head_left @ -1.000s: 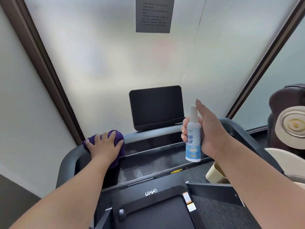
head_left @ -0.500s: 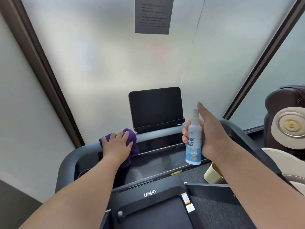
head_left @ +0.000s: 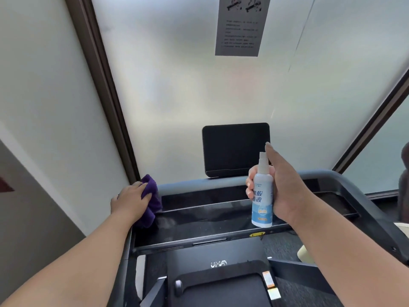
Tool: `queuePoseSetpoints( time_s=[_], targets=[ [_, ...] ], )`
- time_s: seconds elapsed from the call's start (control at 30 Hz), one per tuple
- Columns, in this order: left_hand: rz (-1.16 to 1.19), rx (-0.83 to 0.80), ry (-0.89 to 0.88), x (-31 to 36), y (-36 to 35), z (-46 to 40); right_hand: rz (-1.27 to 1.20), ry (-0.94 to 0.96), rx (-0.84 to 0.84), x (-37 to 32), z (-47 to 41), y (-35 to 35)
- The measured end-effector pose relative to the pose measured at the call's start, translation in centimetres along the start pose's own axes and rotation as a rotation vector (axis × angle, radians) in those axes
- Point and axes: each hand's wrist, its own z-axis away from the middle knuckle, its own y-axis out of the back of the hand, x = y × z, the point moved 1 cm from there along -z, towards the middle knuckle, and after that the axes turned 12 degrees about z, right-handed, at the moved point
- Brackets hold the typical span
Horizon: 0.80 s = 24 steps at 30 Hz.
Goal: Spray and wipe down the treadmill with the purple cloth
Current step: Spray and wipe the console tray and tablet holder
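- Left hand at 9 o'clock presses the cloth onto the treadmill's left console corner; its fingers lie over the cloth, seemingly curled on it
- Right hand at 3 o'clock grips the bottle upright above the console, forefinger raised over the nozzle
- Dark screen stands at 12 o'clock
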Motion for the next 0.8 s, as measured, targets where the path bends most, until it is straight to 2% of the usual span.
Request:
queuePoseSetpoints(
  time_s=[0.27,0.8],
  targets=[
    [0.066,0.129,0.052,-1.3,-2.4,7.9,-0.02,-0.041,-0.085,0.8,1.8,0.5],
    [-0.075,0.287,0.197,-1.1,-6.5,26.8,0.007,-0.109,-0.298,1.6,5.9,0.7]
  ],
)
